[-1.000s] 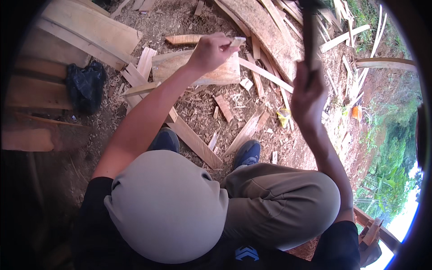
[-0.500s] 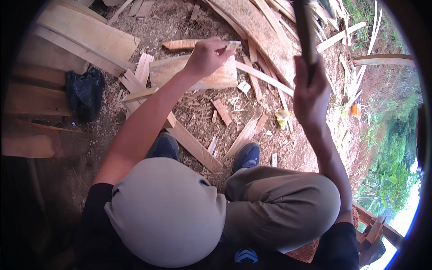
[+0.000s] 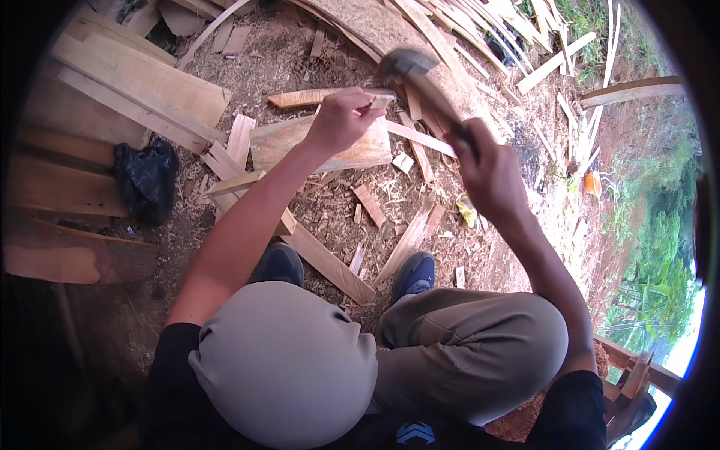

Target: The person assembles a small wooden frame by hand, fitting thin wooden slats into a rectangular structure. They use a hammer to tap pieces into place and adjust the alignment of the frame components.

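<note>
My right hand [image 3: 495,172] is closed round the wooden handle of a hatchet-like tool [image 3: 435,97]. Its dark metal head, blurred by motion, hangs just above and right of my left hand. My left hand [image 3: 343,124] pinches a small piece of wood [image 3: 382,100], whose pale end sticks out past the fingers. A thick, flat wood block [image 3: 281,142] lies on the ground below this hand. Behind the hand runs a reddish-brown wood strip [image 3: 296,98]; I cannot tell whether it joins the held piece.
Wood chips and offcuts cover the ground round my shoes [image 3: 414,276]. Wide planks [image 3: 142,79] and a black plastic bag [image 3: 146,180] lie at left. A large curved board [image 3: 356,34] and loose strips lie at the far side. An orange object [image 3: 592,184] is at right.
My right hand has come down and to the left, bringing the tool's head into view near the held wood. My left hand keeps its pinch. The whole view has shifted slightly.
</note>
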`<state>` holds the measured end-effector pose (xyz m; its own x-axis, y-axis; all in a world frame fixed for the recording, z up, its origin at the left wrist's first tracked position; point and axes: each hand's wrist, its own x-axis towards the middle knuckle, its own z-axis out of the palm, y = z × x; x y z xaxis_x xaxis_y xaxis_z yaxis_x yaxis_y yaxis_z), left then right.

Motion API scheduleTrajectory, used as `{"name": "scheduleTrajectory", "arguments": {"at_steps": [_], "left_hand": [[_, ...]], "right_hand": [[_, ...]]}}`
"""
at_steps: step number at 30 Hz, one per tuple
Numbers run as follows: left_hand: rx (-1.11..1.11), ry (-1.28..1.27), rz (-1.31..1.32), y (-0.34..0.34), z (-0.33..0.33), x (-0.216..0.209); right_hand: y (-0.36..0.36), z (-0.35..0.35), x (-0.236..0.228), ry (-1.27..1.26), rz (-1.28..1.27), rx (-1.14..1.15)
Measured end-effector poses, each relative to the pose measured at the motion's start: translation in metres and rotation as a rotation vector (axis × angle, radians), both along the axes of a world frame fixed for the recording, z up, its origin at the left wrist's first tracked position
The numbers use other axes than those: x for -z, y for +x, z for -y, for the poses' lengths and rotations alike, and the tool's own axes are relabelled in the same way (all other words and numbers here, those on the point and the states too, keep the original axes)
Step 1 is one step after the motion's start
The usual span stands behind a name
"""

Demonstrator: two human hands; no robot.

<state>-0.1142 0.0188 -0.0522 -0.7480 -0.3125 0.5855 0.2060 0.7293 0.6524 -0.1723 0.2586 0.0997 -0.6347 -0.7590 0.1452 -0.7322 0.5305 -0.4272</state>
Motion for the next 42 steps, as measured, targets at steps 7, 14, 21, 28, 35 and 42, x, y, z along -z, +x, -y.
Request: {"name": "scheduleTrajectory", "arguments": {"at_steps": [7,14,21,28,35,42], "left_hand": [[0.024,0.111,-0.065,0.003,-0.013,0.000],[0.016,0.028,0.004,0.001,-0.010,-0.005],[-0.005,-0.011,-0.032,0.003,-0.007,0.001],[0.026,-0.005,-0.021,-0.008,-0.003,-0.001],[-0.037,0.084,0.088,0.014,0.015,0.004],[0.193,0.730,0.244,0.044,0.018,-0.053]], "right_hand": [[0.005,-0.010,0.016,0.120,-0.088,-0.053],[0.000,-0.012,0.021,0.130,0.022,-0.003],[0.010,-0.013,0.008,-0.198,0.073,0.058],[0.007,-0.010,-0.005,-0.187,0.169,0.155],[-0.004,0.008,-0.027,-0.492,0.101,0.207],[-0.081,-0.024,-0.016,-0.395,0.172,0.303]]}}
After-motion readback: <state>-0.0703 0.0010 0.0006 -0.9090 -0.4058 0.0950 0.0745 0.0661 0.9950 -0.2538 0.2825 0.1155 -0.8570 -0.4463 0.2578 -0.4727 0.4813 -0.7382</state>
